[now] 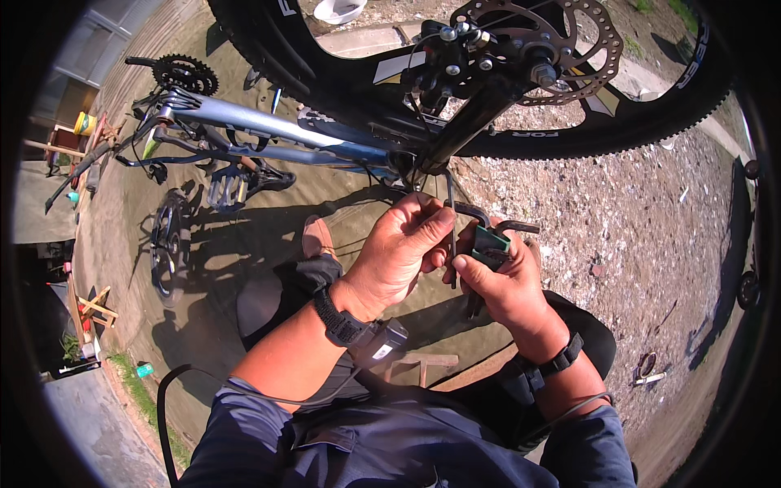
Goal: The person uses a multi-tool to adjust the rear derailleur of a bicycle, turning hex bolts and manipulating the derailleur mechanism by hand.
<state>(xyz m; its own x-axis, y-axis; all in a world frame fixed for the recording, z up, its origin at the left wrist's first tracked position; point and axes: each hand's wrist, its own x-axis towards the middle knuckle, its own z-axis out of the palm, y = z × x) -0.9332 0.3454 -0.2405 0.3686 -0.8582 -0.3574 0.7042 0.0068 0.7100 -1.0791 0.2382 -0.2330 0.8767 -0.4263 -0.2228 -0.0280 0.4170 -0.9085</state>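
Observation:
Between thumb and fingers, my left hand [393,253] pinches a thin dark hex key [450,190], held roughly upright in the picture. My right hand [509,277] grips a green hex key holder [490,247] carrying thicker black hex keys [518,227] with bent ends. The two hands are close together, just below the bicycle's black fork [467,131]. Above them is the front wheel [537,143], with a disc brake rotor [601,67] and a black brake caliper [451,55]. The blue-silver bicycle frame [262,125] reaches away to the left.
At left are a crankset [183,74], a pedal [227,188] and a small wheel [169,247]. A low wooden stool [427,360] shows beneath me. Cables run from the wrist straps [345,320]. Gravel [586,219] covers the right side; a white basin [339,11] stands at the top.

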